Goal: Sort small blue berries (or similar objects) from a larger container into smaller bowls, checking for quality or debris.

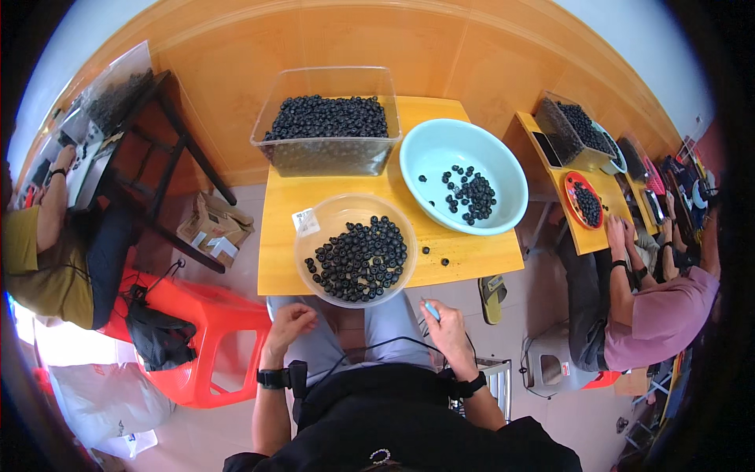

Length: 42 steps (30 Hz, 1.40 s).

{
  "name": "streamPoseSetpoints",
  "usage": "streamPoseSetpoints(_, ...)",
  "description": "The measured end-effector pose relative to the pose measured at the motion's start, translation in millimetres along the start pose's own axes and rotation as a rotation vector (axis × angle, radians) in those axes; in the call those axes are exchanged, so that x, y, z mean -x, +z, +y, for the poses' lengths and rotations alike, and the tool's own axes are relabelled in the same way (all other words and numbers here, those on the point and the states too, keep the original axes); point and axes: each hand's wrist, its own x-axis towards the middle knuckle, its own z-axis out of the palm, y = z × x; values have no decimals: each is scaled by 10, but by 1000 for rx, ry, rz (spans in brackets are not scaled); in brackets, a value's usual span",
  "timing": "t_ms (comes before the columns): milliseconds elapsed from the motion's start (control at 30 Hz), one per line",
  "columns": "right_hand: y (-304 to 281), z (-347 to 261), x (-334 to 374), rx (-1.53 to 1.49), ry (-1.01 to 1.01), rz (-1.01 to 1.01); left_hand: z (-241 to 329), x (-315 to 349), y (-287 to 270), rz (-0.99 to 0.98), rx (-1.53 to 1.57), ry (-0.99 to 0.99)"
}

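Just in front of the table's near edge, my left hand is closed with the fingertips together; what it pinches, if anything, is too small to see. My right hand grips a small light-blue-handled tool, with a thin tip pointing up and left. Between and beyond my hands, a clear round plastic bowl slightly overhangs the table edge. In it lies a heap of small black round pieces, some with a ring or hole showing. Whether they are beads or another small part I cannot tell.
On the yellow table stand a clear rectangular bin full of black pieces and a pale blue basin holding some. Loose pieces lie by the basin. A red stool is left; co-workers sit on both sides, one in a pink shirt.
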Motion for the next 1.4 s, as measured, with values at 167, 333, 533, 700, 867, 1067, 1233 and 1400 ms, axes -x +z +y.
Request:
streamPoseSetpoints(167,76,-36,74,30,-155,-44,-841,-529,309,-433,-332,-46)
streamPoseSetpoints(333,46,-48,218,114,-159,-87,-1708,-672,751,-840,-547,111)
streamPoseSetpoints(533,72,20,355,101,-135,-41,-2195,-502,1025,-961,-561,-159)
streamPoseSetpoints(700,175,-203,278,105,-171,-193,-2937,-786,949,-991,-685,-488)
streamPoseSetpoints(867,195,-97,203,152,-109,-205,-1797,-493,983,-911,-623,-58)
streamPoseSetpoints(1067,424,13,153,214,10,-410,-1846,-485,970,-868,-657,-14)
streamPoseSetpoints(1233,581,8,65,205,-55,-532,-1887,-440,996,-830,-738,58)
streamPoseSetpoints(1400,607,-106,11,109,-116,-545,-1907,-488,942,-782,-808,90)
